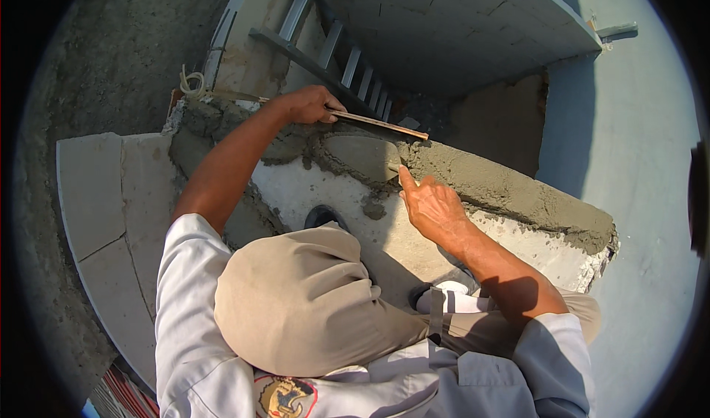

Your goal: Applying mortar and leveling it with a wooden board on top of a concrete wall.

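Note:
My left hand [310, 106] is closed round a thin wooden strip [381, 126], which lies along the far edge of a low ledge. My right hand [436, 205] grips a trowel [360, 156] by its handle, with the index finger stretched along it. The trowel's rounded blade, smeared grey, lies flat against the wet mortar just on my side of the strip. To the right runs a thick band of grey mortar [510, 185] along the ledge, ending in a ragged edge. Most of the trowel's handle is hidden under my fingers.
Past the ledge, a metal ladder [333, 44] leans down into a deep, shaded opening between block walls [444, 18]. A pale hose coil [194, 85] sits at the ledge's left end. Pale blocks [111, 196] form a wall on the left. My shoe [325, 214] rests below the ledge.

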The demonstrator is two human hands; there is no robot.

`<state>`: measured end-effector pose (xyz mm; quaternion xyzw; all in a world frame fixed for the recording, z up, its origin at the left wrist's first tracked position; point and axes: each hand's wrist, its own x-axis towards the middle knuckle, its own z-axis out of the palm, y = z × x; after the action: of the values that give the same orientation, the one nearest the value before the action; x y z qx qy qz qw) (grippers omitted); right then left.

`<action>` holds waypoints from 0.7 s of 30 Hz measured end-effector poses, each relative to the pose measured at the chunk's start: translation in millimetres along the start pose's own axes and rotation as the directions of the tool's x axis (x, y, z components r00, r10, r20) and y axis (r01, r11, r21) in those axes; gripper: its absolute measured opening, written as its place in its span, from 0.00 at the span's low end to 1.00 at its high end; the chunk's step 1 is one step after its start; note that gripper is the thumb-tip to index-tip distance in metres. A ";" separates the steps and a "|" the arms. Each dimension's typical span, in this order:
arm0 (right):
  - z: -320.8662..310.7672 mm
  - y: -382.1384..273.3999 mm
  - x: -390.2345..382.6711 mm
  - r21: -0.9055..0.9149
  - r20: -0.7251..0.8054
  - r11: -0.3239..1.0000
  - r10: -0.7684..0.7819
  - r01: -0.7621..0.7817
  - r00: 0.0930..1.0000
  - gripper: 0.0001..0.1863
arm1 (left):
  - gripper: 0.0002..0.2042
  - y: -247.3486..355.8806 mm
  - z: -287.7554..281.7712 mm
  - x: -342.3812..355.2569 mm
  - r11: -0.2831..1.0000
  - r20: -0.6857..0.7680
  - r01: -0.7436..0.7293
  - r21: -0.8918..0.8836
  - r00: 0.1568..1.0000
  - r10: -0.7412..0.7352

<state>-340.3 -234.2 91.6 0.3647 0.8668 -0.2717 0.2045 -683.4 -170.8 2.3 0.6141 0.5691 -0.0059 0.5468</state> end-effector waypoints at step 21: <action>1.7 35.4 -31.2 0.025 -0.018 0.994 0.109 -0.109 0.994 0.27 | 0.17 -10.7 5.3 -0.2 0.999 -0.048 -0.046 -0.004 0.998 0.046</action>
<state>-293.4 -230.7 96.1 0.4165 0.8441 -0.2672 0.2063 -687.8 -177.2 -6.8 0.6257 0.5678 0.0229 0.5344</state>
